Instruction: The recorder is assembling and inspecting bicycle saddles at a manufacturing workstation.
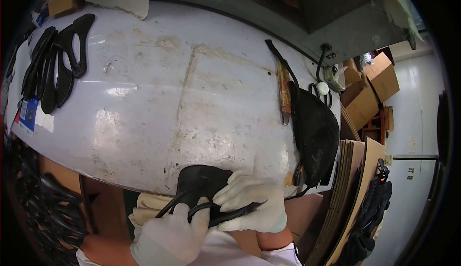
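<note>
Our left hand (170,237) lies nearest us, gloved in white, with our right hand (257,201) at its 2 o'clock. Taking 12 as straight across the table (139,136), we have the black piece (197,179) caught between the 2. Its broad part shows at 12 to 1 o'clock from the left hand and at 10 from the right hand.

What counts most, we judge, is how the piece slants: its visible length seems to run from a broad end at 11 o'clock down to a narrower part at 4, though our fingers cover too much of it to be sure. Our left hand grips its near rim from 7 o'clock, thumb pressed along a dark edge. Our right hand closes over the 4 o'clock part, fingers above and thumb below, and hides more of it. Neither hand is nearer, since both touch it. The broad end overlaps the table's near edge; we cannot tell whether it rests there.

Farther off, a tool (284,93) lies at 1 o'clock from our hands, a black bag (317,136) at 2, black frames (85,23) between 10 and 11, and black shells (57,189) at 9.
</note>
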Tool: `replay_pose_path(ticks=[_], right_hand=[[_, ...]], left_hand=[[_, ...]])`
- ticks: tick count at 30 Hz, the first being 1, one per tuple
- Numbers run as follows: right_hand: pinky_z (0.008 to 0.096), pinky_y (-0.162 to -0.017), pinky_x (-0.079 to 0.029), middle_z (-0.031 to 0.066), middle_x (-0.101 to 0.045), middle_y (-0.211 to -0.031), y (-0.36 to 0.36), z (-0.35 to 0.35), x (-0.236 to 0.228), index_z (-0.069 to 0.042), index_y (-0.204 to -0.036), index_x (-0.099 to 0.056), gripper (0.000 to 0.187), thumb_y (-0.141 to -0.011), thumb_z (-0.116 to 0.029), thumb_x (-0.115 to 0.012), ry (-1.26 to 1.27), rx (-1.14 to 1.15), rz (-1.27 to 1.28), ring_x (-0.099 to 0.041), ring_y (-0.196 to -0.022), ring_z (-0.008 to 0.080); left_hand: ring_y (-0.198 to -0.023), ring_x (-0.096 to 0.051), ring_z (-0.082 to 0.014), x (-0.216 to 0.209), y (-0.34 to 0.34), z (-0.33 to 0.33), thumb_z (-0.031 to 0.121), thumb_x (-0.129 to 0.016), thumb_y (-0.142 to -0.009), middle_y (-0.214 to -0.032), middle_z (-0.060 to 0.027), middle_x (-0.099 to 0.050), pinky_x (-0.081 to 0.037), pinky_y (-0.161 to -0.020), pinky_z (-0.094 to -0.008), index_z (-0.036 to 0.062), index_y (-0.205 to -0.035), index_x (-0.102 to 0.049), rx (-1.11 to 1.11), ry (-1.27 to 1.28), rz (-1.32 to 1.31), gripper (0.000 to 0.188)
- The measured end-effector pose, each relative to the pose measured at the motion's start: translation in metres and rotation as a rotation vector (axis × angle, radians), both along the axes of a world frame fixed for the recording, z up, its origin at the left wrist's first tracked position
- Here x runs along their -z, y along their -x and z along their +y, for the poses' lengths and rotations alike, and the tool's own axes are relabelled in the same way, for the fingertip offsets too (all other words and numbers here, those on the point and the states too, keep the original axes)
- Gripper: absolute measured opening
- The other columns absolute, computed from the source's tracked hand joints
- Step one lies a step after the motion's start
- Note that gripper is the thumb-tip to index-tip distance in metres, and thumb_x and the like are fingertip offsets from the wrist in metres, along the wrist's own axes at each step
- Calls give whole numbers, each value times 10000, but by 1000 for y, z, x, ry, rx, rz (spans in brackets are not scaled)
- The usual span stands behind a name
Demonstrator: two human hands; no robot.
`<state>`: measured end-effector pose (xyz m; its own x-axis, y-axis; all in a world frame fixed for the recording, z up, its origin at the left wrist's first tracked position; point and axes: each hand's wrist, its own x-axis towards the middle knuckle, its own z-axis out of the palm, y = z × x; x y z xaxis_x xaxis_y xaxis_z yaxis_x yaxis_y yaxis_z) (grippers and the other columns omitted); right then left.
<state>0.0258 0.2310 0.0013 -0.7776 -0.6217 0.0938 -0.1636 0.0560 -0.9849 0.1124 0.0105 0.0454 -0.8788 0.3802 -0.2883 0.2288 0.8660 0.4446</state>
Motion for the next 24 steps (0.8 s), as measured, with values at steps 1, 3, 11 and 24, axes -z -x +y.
replay_pose_path(ticks=[1,3,11,24], right_hand=[[362,-855,-500,121,-798,-1001,0,0,-1,-37,-876,-784,324,-658,-195,-963,-9,-2,-4,-718,-830,250],[358,-835,-508,119,-796,-991,0,-3,-4,-37,-869,-786,321,-659,-202,-964,-10,-9,-5,-716,-825,253],[387,-769,-550,117,-755,-948,-12,-25,-4,-32,-1043,-740,522,-655,-291,-976,-156,131,288,-712,-828,280],[362,-879,-567,158,-741,-981,-30,-43,23,72,-1116,-688,580,-856,-422,-841,256,637,78,-717,-918,306]], left_hand=[[-601,-650,-259,-1,-1,0,358,-665,-948,-873,-125,-621,-535,-487,-407,76,-1246,-686,-12,24,10,411],[-609,-650,-259,1,0,-6,343,-674,-944,-872,-123,-618,-542,-498,-394,74,-1241,-688,29,11,74,401],[-567,-616,-214,16,26,-36,225,-649,-923,-816,-97,-596,-485,-453,-337,39,-1191,-677,165,-423,181,328],[-575,-621,-151,49,8,-51,170,-643,-1002,-834,-78,-647,-494,-521,-297,-71,-1122,-661,-458,-1383,-766,270]])
